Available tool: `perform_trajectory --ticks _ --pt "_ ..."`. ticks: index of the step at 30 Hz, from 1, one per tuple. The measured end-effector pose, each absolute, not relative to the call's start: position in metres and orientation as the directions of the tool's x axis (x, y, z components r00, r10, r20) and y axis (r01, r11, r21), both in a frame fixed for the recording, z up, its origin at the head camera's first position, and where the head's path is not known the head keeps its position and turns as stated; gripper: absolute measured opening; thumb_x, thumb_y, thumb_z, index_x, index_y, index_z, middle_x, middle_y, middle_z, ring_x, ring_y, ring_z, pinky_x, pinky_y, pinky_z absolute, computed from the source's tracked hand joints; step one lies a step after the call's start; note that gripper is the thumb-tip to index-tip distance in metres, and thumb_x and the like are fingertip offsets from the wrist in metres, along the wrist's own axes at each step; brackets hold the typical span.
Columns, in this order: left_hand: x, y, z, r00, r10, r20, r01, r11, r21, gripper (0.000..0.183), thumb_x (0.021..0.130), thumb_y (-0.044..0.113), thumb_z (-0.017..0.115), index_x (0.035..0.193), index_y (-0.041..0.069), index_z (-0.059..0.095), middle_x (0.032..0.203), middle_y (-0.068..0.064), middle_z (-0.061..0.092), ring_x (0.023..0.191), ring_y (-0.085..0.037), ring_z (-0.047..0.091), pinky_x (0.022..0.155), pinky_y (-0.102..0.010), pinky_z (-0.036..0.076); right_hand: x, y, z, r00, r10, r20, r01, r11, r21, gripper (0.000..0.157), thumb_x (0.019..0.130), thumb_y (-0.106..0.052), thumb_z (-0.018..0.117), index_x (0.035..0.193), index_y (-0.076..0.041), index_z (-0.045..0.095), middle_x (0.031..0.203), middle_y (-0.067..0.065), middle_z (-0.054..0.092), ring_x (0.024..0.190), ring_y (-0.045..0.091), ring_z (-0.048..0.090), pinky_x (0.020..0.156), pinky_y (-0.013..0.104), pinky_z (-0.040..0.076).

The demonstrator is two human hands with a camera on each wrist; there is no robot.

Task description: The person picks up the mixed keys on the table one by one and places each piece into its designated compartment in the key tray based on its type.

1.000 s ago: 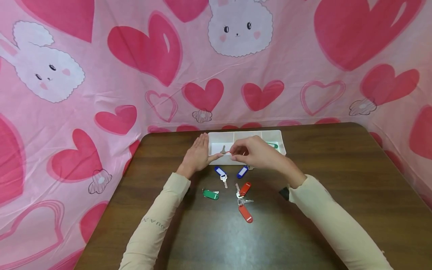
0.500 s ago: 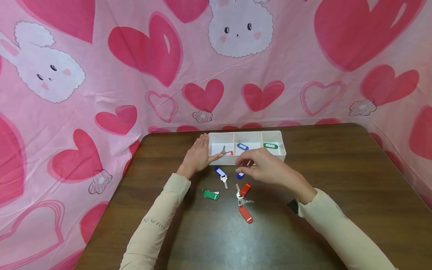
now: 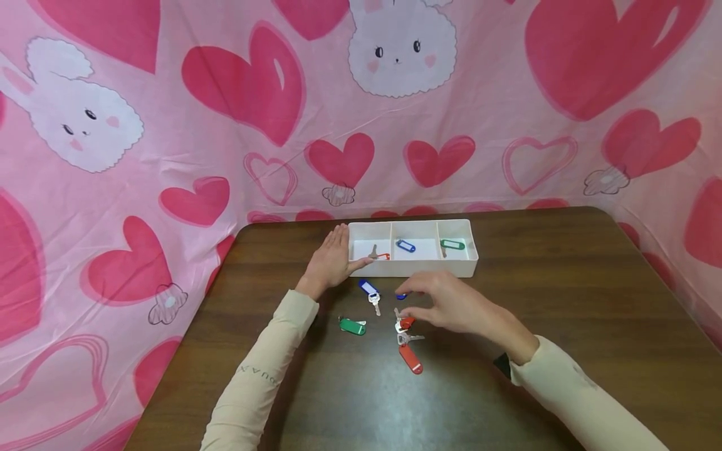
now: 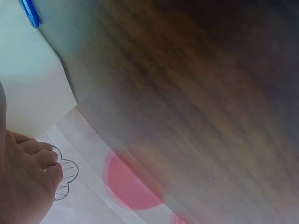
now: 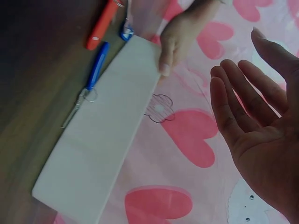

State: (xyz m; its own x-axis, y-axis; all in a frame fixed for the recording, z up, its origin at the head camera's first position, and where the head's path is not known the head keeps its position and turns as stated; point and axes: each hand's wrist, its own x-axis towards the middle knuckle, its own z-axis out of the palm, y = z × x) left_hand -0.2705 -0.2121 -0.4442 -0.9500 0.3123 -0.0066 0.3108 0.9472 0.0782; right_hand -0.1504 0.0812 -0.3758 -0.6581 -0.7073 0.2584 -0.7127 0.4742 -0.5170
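Note:
My left hand [image 3: 329,258] rests flat against the left end of a white three-compartment box [image 3: 429,269], its thumb along the front wall. My right hand [image 3: 451,300] hovers in front of the box, fingers apart and holding nothing, as the right wrist view confirms. Beneath it lie a partly hidden blue key tag [image 3: 401,297] and a red key tag [image 3: 407,322] with a key. Nearer me is another red key tag [image 3: 410,359] with its key. To the left are a blue key tag [image 3: 368,287] with a key and a green key tag [image 3: 352,326].
Inside the box, a red tag [image 3: 384,255] with a key lies in the left compartment, a blue tag [image 3: 405,245] in the middle, a green tag [image 3: 452,244] on the right. The brown table [image 3: 564,300] meets a pink heart-patterned cloth [image 3: 496,100] behind.
My right hand has let go of the red key tag in the left compartment and moved back toward me and to the right, over the keys. The left hand stays put.

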Motion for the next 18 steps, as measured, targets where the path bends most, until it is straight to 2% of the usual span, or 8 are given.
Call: perform_trajectory --ticks 9,18 --pt "-0.271 -0.212 -0.445 -0.951 0.311 -0.001 0.310 0.948 0.070 0.113 0.095 0.081 0.042 0.167 -0.001 0.011 0.176 -0.020 0.017 0.166 -0.035 0.015 0.135 -0.045 0.017 -0.139 0.085 -0.390 -0.677 -0.722 0.141 -0.674 0.531 -0.514 0.042 0.086 -0.025 0.089 0.125 -0.016 0.077 0.121 0.002 0.079 0.103 0.017 0.073 0.093 0.038 0.065" --pt "-0.269 -0.211 -0.444 -0.950 0.313 0.002 0.313 0.947 0.068 0.112 0.096 0.080 0.041 0.167 -0.001 0.012 0.176 -0.020 0.017 0.166 -0.035 0.016 0.135 -0.045 0.018 -0.133 0.089 -0.409 -0.613 -0.762 0.210 -0.753 0.483 -0.447 0.043 0.088 -0.030 0.087 0.127 -0.016 0.075 0.124 0.002 0.077 0.113 0.016 0.073 0.097 0.040 0.063"
